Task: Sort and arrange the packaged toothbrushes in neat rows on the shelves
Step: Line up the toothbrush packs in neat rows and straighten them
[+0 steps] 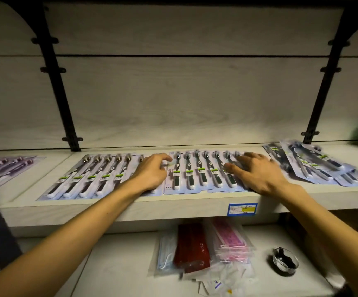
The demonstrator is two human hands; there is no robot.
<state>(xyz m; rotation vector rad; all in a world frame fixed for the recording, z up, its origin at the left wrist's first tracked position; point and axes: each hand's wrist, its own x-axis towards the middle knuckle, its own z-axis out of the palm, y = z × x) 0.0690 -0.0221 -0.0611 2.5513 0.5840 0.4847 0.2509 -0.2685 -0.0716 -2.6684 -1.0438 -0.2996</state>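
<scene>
Two rows of packaged toothbrushes lie flat on the shelf [131, 207]: the left row [92, 176] fans out slightly toward the shelf's front lip, and the right row [199, 173] sits squarer, its cards overlapping like shingles. The left hand [150, 172] rests with loosely spread fingers on the seam between the two rows, and the right hand [257, 172] lies with fingers splayed flat over the right end of the right row; neither grip pinches a pack, both seem to press or slide. The main risk, as I judge it, is that a sideways push on overlapped cards would ride one pack up over its neighbour and skew the whole row, since slick blister fronts give little friction. The lower ends of the cards lie near the shelf's front edge, so a pull toward the body could tip a pack off onto the lower shelf [120, 264], where the mask packets [203, 247] and a small glass dish [285, 261] sit. To the right, the loose pile of toothbrush packs [315, 166] lies askew just beside the right hand, so a nudge outward could scatter it. Open room remains behind the rows toward the back panel [173, 99], and in the bare strip between the left row and the purple packs [8, 166] at far left.
</scene>
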